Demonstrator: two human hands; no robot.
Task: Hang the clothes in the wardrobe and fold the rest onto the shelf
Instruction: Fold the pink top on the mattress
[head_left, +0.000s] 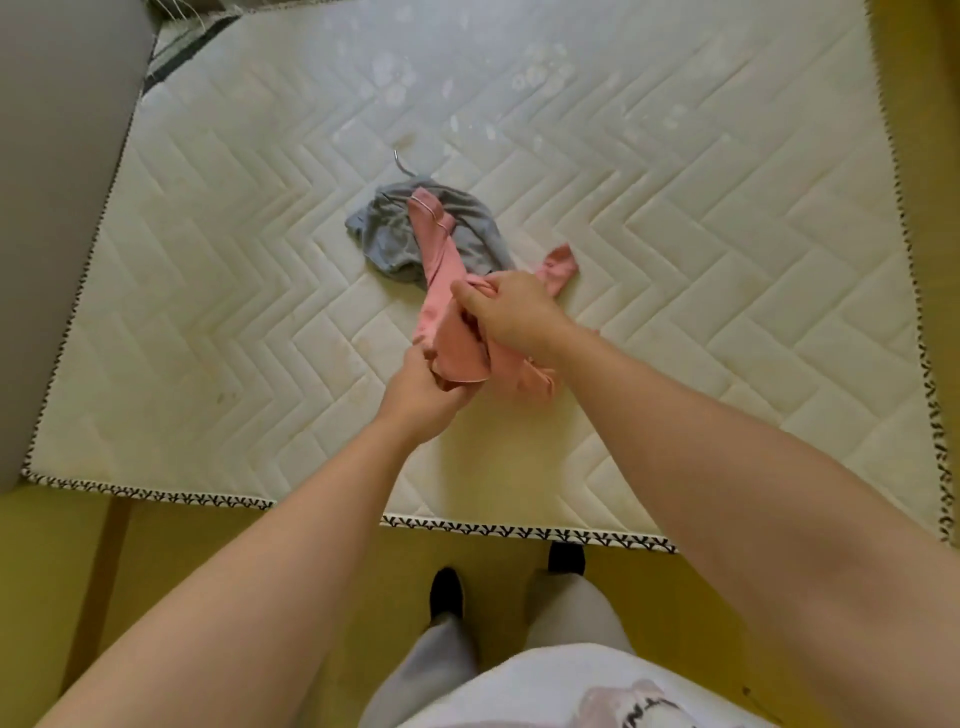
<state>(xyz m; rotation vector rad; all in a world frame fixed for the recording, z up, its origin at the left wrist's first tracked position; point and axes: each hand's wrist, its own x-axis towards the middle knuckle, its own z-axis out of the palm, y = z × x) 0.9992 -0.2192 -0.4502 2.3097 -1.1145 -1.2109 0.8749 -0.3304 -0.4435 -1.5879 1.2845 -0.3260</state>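
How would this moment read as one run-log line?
left hand: grips pink garment | right hand: grips pink garment | grey garment: lies on mattress | hanger: hook shows at grey garment

White top (545, 686) with a pinkish print, grey trousers (566, 608), perhaps black socks (445, 590)

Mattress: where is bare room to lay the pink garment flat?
Bare mattress left of the grey garment, right of the pink garment, and along the near edge. Crowded only at the middle, where the left hand and right hand grip it.
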